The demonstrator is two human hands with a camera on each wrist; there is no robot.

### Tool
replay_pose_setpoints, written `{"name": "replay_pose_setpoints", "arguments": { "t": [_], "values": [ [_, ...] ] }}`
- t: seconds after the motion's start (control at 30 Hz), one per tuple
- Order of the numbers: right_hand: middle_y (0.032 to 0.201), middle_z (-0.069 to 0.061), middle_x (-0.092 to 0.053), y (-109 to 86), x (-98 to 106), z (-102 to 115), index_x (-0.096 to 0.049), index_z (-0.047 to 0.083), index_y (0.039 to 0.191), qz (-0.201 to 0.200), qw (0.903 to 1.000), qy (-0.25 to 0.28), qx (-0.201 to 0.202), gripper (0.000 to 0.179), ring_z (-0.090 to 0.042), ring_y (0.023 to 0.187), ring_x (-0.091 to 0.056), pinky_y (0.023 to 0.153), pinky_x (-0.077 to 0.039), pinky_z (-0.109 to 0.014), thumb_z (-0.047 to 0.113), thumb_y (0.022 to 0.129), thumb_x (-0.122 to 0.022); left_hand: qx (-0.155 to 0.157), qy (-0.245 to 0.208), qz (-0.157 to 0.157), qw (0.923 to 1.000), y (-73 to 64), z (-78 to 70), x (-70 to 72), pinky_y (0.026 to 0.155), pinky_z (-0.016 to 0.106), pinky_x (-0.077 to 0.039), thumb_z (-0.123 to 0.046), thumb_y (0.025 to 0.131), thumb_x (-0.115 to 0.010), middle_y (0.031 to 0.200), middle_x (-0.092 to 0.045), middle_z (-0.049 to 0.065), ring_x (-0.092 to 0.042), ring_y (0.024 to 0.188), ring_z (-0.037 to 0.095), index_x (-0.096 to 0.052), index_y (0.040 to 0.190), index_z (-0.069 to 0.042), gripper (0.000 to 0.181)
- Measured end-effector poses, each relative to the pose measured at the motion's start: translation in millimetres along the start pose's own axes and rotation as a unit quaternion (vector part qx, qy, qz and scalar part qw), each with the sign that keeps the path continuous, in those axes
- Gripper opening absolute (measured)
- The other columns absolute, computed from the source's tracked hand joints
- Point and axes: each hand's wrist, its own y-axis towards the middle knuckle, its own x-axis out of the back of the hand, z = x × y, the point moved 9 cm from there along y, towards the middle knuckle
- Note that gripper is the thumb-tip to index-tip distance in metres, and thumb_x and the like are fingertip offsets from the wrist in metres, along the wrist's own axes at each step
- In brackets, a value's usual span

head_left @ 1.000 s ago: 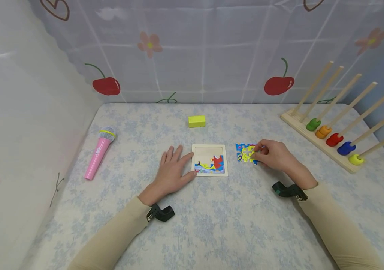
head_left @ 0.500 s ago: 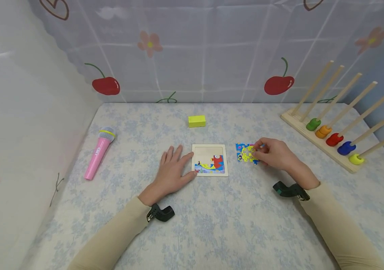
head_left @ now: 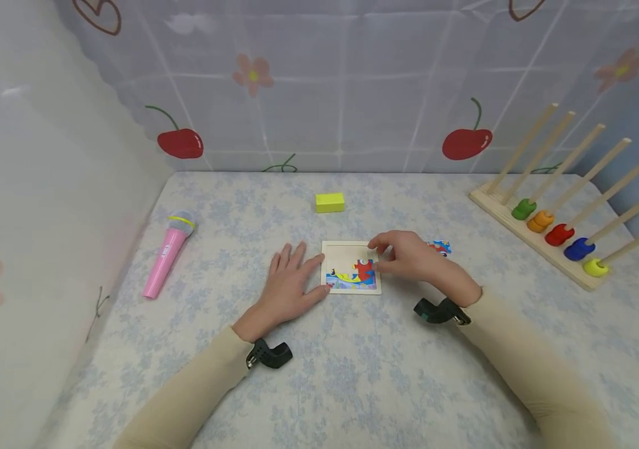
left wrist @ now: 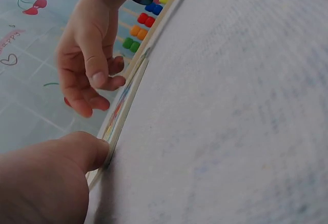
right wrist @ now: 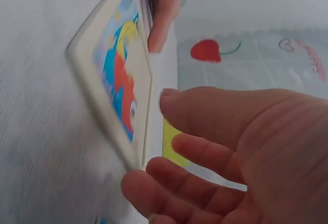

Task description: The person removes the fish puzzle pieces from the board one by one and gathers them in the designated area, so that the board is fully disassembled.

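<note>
A square wooden puzzle tray (head_left: 351, 242) lies on the table in the head view. Along its bottom and right side sit joined jigsaw pieces (head_left: 363, 270), blue, yellow and red; bare wood shows at upper left. My left hand (head_left: 288, 288) lies with fingers spread, thumb and index finger touching the tray's left edge. Over the tray's right edge hovers my right hand (head_left: 409, 257), fingers loosely bent and thumb apart. Nothing shows between them in the right wrist view. Loose blue and red puzzle pieces (head_left: 440, 247) peek out behind the right hand, which hides the area beneath it.
A yellow block (head_left: 330, 202) stands behind the tray. To the left lies a pink toy microphone (head_left: 169, 254). At right is a wooden peg rack (head_left: 543, 240) with tall rods and coloured beads. A patterned curtain (head_left: 319, 87) hangs along the table's back edge.
My right hand has left the loose pieces and moved left to the tray's right edge. Pieces formerly behind that hand now show. The left hand stays put.
</note>
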Motion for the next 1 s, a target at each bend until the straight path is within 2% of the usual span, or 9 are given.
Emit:
{"name": "replay_pose_setpoints", "arguments": {
  "t": [0.17,0.3,0.7,1.0],
  "values": [
    [0.113,-0.014,-0.069,6.9,-17,13,-0.068,0.001,0.127,0.031,0.9992,-0.021,0.011,0.045,-0.018,0.079,-0.056,0.072,-0.049,-0.028,0.015,0.086,-0.079,-0.002,0.003,0.004,1.0,0.4,-3.0,-1.1,0.124,0.067,-0.01,-0.046,0.095,-0.061,0.167,-0.025,0.024,-0.01,0.157,0.05,-0.05,0.152,-0.017,0.065],
    [0.112,-0.014,-0.067,5.0,-21,14,-0.068,0.001,0.126,0.027,0.9989,-0.034,0.017,0.045,-0.02,0.085,-0.055,0.075,-0.048,-0.029,0.013,0.084,-0.081,-0.006,0.007,0.0,1.0,0.2,-4.9,-0.5,0.123,0.067,-0.011,-0.046,0.095,-0.061,0.167,-0.026,0.024,-0.012,0.156,0.05,-0.051,0.152,-0.017,0.064],
    [0.11,-0.012,-0.066,6.4,-23,14,-0.069,0.003,0.125,0.023,0.9992,-0.03,0.014,0.043,-0.022,0.091,-0.055,0.078,-0.048,-0.03,0.012,0.084,-0.081,-0.005,0.012,-0.004,0.9999,0.1,-4.0,1.6,0.123,0.067,-0.012,-0.045,0.094,-0.06,0.166,-0.028,0.024,-0.013,0.156,0.051,-0.052,0.151,-0.016,0.064],
    [0.098,-0.009,-0.061,6.5,-21,18,-0.074,0.006,0.115,0.005,0.9996,-0.011,0.024,0.036,-0.017,0.077,-0.052,0.067,-0.045,-0.026,0.009,0.081,-0.084,-0.002,0.012,-0.005,0.9999,-0.4,-2.2,2.6,0.123,0.068,-0.012,-0.044,0.094,-0.061,0.166,-0.028,0.023,-0.013,0.156,0.05,-0.052,0.151,-0.017,0.064]
  ]
}}
